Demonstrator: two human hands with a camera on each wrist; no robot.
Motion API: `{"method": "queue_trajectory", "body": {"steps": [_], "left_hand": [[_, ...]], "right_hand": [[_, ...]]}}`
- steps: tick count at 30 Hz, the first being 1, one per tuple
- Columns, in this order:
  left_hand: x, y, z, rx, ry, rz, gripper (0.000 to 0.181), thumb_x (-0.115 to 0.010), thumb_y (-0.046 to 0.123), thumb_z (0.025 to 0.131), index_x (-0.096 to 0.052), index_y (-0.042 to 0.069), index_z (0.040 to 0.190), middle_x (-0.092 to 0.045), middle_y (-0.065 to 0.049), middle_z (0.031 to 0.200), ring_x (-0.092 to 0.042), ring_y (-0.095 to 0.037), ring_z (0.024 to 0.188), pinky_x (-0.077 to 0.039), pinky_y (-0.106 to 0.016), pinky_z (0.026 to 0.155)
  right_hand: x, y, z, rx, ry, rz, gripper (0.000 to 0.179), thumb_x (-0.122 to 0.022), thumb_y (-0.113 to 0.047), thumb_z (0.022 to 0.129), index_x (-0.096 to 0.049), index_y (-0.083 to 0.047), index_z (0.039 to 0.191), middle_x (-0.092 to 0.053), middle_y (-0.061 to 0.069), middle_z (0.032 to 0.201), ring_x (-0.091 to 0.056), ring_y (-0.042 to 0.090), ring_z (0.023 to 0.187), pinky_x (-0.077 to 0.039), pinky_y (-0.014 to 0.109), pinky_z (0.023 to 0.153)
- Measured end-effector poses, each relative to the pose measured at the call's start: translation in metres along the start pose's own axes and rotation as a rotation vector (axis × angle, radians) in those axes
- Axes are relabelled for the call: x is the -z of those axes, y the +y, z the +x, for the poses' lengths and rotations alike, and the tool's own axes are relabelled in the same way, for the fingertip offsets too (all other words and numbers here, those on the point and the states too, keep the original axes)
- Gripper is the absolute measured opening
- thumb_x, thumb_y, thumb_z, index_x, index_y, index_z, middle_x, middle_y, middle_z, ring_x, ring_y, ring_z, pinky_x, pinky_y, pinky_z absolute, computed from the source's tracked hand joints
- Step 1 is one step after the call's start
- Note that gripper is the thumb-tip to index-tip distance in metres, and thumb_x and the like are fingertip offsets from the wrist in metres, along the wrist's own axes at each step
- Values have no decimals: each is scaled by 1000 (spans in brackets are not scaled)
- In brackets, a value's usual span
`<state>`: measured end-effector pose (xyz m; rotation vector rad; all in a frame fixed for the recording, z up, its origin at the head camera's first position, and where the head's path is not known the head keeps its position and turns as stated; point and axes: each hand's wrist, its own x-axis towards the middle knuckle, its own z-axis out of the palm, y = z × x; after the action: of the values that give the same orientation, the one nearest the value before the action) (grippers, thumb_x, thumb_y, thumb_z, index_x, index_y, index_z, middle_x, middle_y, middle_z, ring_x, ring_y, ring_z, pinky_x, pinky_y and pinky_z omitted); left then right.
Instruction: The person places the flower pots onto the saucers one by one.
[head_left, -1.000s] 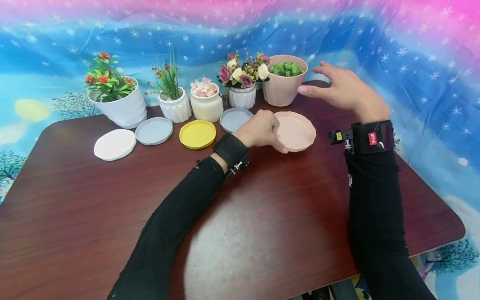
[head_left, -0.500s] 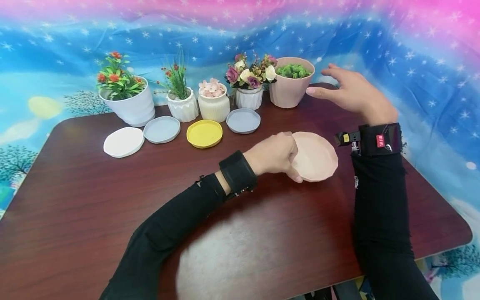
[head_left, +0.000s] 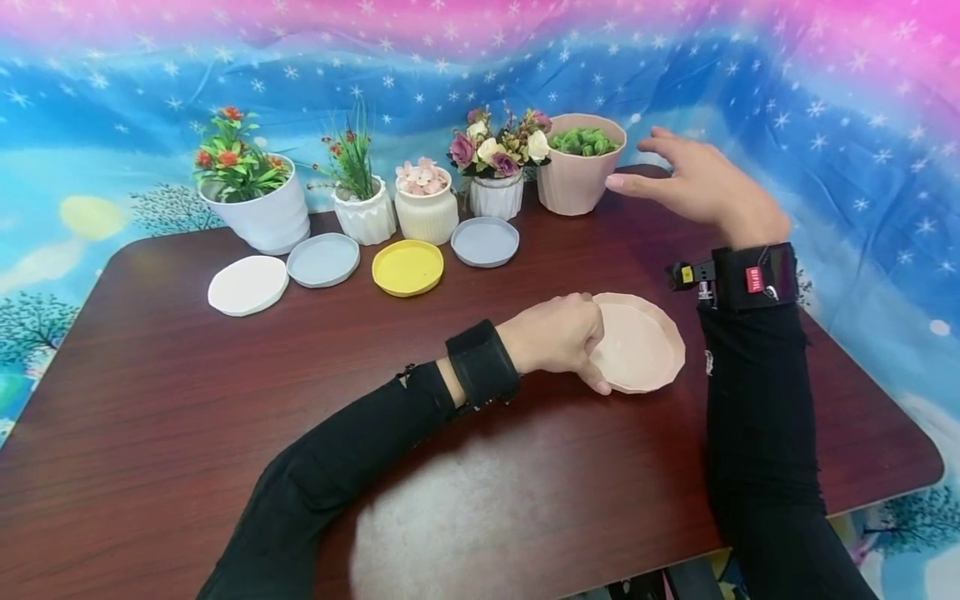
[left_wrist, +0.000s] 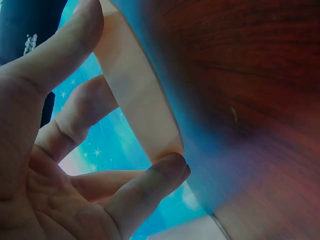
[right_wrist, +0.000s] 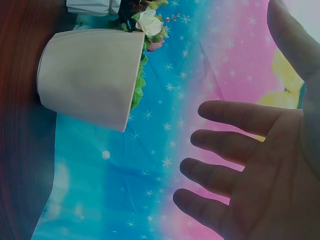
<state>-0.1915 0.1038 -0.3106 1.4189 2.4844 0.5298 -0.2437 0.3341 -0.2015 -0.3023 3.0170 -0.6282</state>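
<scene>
while left hand (head_left: pixel 558 335) grips saucer (head_left: pixel 642 348), right hand (head_left: pixel 705 185) hovers.

Left arm (head_left: pixel 352 450): extended from lower left to right of centre; left hand (head_left: pixel 558 335): fingers and thumb bent in a pinching grip. Right arm (head_left: pixel 761 408): raised from lower right; right hand (head_left: pixel 705 185): held at upper right, fingers spread.

Left hand (head_left: pixel 561 335): is gripping the pink saucer (head_left: pixel 647 346) by its left rim. Right hand (head_left: pixel 701 185): is hovering near the pink pot (head_left: pixel 573 181), with its thumb extended. White saucer (head_left: pixel 248 285), blue saucer (head_left: pixel 323 259), yellow saucer (head_left: pixel 407 267) and grey saucer (head_left: pixel 485 242): are lying in a row on the table (head_left: pixel 150 417). Four pale planted pots (head_left: pixel 427 217): are standing behind them. Snowflake cloth (head_left: pixel 412 58): is hanging at the back.
</scene>
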Motion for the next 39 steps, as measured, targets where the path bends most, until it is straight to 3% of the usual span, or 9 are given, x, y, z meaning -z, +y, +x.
{"method": "queue_trajectory", "body": {"steps": [9, 15, 18, 22, 25, 28, 30, 33, 39], "left_hand": [[-9, -2, 0, 1, -15, -23, 62, -101, 43, 73, -49, 17, 52, -42, 6, 55, -45, -10, 78, -35, -22, 57], [-11, -2, -5, 25, -11, -41, 59, -102, 42, 71, -52, 16, 55, -51, 1, 64, -48, -11, 79, -36, -22, 56], [-11, 0, -6, 43, -30, -28, 55, -102, 42, 72, -56, 14, 61, -54, -2, 78, -51, -12, 78, -40, -22, 59], [-11, 0, -7, 59, -73, -14, 55, -101, 44, 74, -59, 11, 87, -55, -7, 105, -60, -18, 79, -46, -25, 66], [-11, -4, -7, 51, -97, -64, 71, -101, 42, 73, -55, 10, 117, -53, -17, 139, -64, -27, 120, -51, -26, 88], [-12, -9, -8, 29, -108, -168, 101, -102, 38, 73, -43, 12, 150, -35, -23, 164, -32, -32, 157, -45, -30, 109], [-13, -13, -7, 18, -110, -227, 119, -101, 38, 73, -29, 13, 164, -26, -22, 171, -14, -34, 163, -41, -34, 116], [-12, -16, -7, 34, -106, -257, 134, -100, 41, 73, -13, 11, 171, -21, -23, 174, -13, -36, 163, -39, -39, 120], [-10, -12, -2, 118, -128, -163, 144, -96, 53, 75, 0, 4, 171, -14, -29, 174, -24, -32, 161, -36, -31, 121]], "right_hand": [[-2, -2, 2, 8, -11, -7, 90, -50, -62, 107, -21, -5, 170, 1, 18, 178, 1, 45, 163, -7, 69, 126], [-6, -4, 2, 0, -13, 0, 91, -50, -64, 106, -21, -7, 171, 1, 17, 178, 1, 46, 163, -8, 71, 125], [-6, -3, 3, -5, -1, 2, 92, -51, -64, 106, -20, -7, 171, -3, 18, 178, -2, 47, 162, -10, 71, 124], [-5, -3, 3, -6, 49, 27, 92, -54, -62, 105, -17, -11, 172, -15, 21, 176, -11, 48, 161, -14, 72, 123], [-5, -2, 4, 3, 105, 83, 92, -58, -58, 105, -14, -14, 173, -17, 16, 177, -12, 43, 162, -14, 70, 125], [-10, -1, 10, 11, 172, 151, 95, -64, -53, 104, -13, -14, 173, -17, 11, 177, -13, 38, 163, -14, 65, 127], [-14, 2, 19, -1, 220, 185, 98, -68, -51, 102, -12, -13, 173, -18, 11, 177, -16, 35, 163, -15, 62, 128], [-20, 8, 41, -26, 285, 243, 103, -72, -52, 99, -12, -14, 173, -18, 9, 178, -19, 29, 163, -17, 54, 129], [-32, 27, 86, -88, 341, 354, 111, -76, -56, 93, -9, -17, 173, -12, 6, 179, -14, 18, 164, -15, 42, 131]]}}
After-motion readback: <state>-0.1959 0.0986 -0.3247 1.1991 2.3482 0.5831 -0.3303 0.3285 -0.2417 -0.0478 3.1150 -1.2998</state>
